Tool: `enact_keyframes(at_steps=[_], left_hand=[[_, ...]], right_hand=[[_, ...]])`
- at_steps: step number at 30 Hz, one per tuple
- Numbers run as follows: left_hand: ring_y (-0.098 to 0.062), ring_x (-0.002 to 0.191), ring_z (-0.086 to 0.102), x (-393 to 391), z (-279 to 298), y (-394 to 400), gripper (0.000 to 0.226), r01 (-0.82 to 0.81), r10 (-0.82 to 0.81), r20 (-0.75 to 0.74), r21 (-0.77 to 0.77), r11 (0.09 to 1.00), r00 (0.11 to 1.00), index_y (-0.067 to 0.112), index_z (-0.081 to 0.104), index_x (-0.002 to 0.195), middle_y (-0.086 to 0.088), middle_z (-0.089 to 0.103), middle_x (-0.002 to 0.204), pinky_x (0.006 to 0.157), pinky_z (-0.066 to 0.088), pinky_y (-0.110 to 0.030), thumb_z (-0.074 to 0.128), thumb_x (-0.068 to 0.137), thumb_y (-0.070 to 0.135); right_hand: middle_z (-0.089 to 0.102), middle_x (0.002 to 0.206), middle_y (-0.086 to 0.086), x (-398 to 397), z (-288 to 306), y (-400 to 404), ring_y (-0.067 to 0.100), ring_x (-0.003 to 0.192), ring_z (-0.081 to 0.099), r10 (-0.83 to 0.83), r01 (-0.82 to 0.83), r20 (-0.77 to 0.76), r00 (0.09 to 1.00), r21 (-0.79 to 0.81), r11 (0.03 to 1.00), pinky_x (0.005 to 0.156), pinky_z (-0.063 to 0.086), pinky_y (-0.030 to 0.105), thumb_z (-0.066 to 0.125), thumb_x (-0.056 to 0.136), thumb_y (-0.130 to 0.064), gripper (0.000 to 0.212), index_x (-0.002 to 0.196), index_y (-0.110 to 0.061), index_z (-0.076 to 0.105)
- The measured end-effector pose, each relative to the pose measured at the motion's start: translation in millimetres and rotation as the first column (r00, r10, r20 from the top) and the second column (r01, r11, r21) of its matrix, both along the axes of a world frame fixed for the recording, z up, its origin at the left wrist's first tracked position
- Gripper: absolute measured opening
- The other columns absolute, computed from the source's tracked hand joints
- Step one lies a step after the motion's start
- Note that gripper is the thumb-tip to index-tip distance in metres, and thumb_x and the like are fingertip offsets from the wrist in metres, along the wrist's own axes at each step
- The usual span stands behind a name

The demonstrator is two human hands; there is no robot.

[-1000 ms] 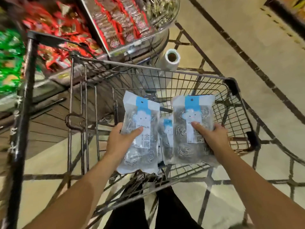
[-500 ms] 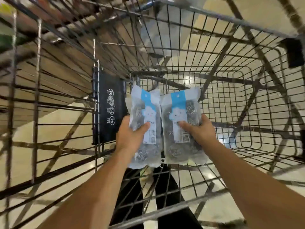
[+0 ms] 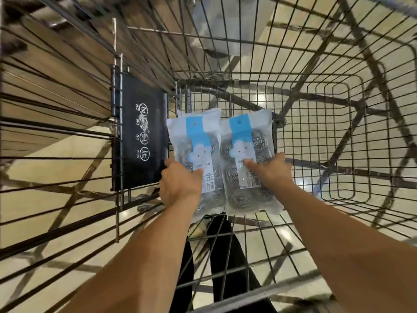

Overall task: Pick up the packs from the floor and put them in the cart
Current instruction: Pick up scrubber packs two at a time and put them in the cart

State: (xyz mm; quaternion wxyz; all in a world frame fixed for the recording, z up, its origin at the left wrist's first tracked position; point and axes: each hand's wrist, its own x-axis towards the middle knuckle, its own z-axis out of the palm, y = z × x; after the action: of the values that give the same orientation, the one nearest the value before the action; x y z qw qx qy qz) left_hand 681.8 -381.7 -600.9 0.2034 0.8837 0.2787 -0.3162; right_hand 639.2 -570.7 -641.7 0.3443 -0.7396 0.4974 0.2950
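my left hand (image 3: pixel 180 184) and right hand (image 3: pixel 274 170) each grip 1 pack of steel scourers, the left pack (image 3: pixel 196 154) and right pack (image 3: pixel 248 159), low inside the cart (image 3: pixel 316 132). they look light, squashy and slick, so i pinch the lower edges.

Both bare forearms reach forward and down from the lower edge of the view, and they come closer together toward the hands. The left hand (image 3: pixel 180 184) has its back toward the camera; its thumb lies across the front of a clear plastic pack of steel scourers with a blue label (image 3: pixel 198 159) and the other fingers are hidden behind it. The right hand (image 3: pixel 272 171) grips a second such pack (image 3: pixel 248 154) in the same way, thumb on the front. The two hands are at about the same height, near each other but apart.
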Motion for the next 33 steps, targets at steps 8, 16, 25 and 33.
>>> enact_keyframes(at_steps=[8,16,25,33], left_hand=[[-0.036,0.114,0.064,-5,54,-4,0.047,0.420,-0.429,0.020,0.177,0.890,0.903,0.008,0.052,0.132,-0.014,0.066,0.125,0.080,0.049,-0.039,0.062,0.095,0.035],[-0.026,0.132,0.045,0,179,39,0.048,0.697,-0.795,0.112,0.419,0.581,0.596,0.021,0.045,0.142,-0.006,0.054,0.138,0.107,0.038,-0.043,0.044,0.101,0.045],[-0.028,0.133,0.046,-11,349,161,0.050,0.463,-0.747,0.261,0.648,0.605,0.612,0.024,0.054,0.137,-0.005,0.059,0.135,0.111,0.034,-0.045,0.044,0.097,0.052],[-0.033,0.111,0.064,-64,459,320,0.053,0.103,-0.580,0.436,0.732,0.673,0.689,0.021,0.069,0.123,-0.007,0.072,0.114,0.097,0.045,-0.048,0.047,0.088,0.055]], right_hand=[[0.028,0.160,0.022,7,52,12,0.044,0.146,0.031,0.335,-0.335,-0.023,0.942,-0.125,0.934,0.116,0.035,0.057,0.061,0.099,-0.049,0.086,0.160,-0.010,0.014],[0.035,0.164,0.003,30,179,58,0.032,0.149,0.032,0.872,-0.783,0.118,0.475,-0.396,0.480,0.112,0.039,0.049,0.044,0.106,-0.051,0.061,0.160,-0.027,0.026],[0.043,0.155,0.004,67,349,149,0.033,0.140,0.041,0.973,-0.714,0.208,0.097,-0.667,0.213,0.105,0.048,0.047,0.049,0.104,-0.053,0.061,0.156,-0.026,0.034],[0.057,0.143,0.007,68,485,299,0.038,0.130,0.053,0.942,-0.525,0.252,-0.222,-0.845,0.102,0.098,0.052,0.050,0.060,0.097,-0.052,0.059,0.149,-0.024,0.049]])
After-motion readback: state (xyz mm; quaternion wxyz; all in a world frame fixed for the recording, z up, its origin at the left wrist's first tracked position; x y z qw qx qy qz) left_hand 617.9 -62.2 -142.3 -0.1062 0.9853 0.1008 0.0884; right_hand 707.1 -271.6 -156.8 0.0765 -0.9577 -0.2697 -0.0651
